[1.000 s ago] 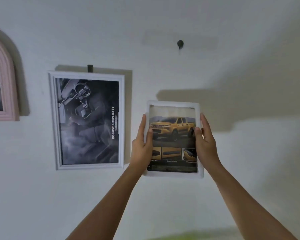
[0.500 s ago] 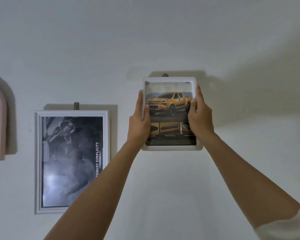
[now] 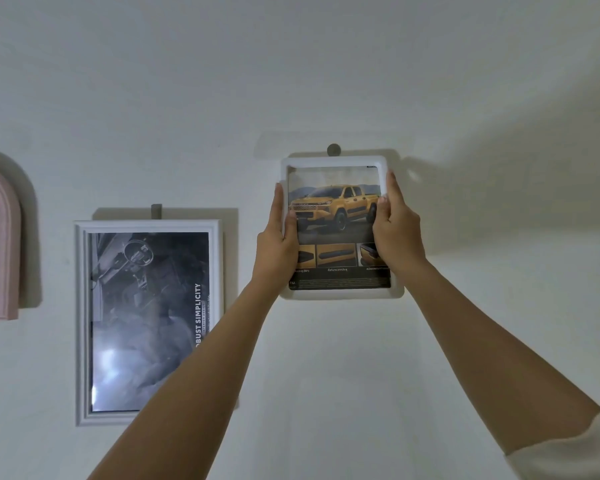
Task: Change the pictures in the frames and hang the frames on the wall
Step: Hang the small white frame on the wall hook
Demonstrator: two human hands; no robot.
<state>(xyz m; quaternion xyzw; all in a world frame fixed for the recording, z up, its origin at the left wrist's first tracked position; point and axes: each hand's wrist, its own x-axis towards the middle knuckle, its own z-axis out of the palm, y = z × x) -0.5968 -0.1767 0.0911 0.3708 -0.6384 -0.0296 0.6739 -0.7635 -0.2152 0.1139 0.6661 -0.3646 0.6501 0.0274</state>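
A small white frame with rounded corners holds a picture of a yellow pickup truck. I hold it flat against the white wall, its top edge just under a dark wall hook. My left hand grips its left side, thumb on the front. My right hand grips the right side the same way. Both arms reach up from below.
A larger white frame with a dark car-interior picture hangs on its own hook to the left; my left forearm crosses its lower right corner. A pink arched frame hangs at the far left edge. Bare white wall lies to the right.
Both hands have raised the small frame up the wall from well below the hook to just under it. In the last half second it has barely shifted.
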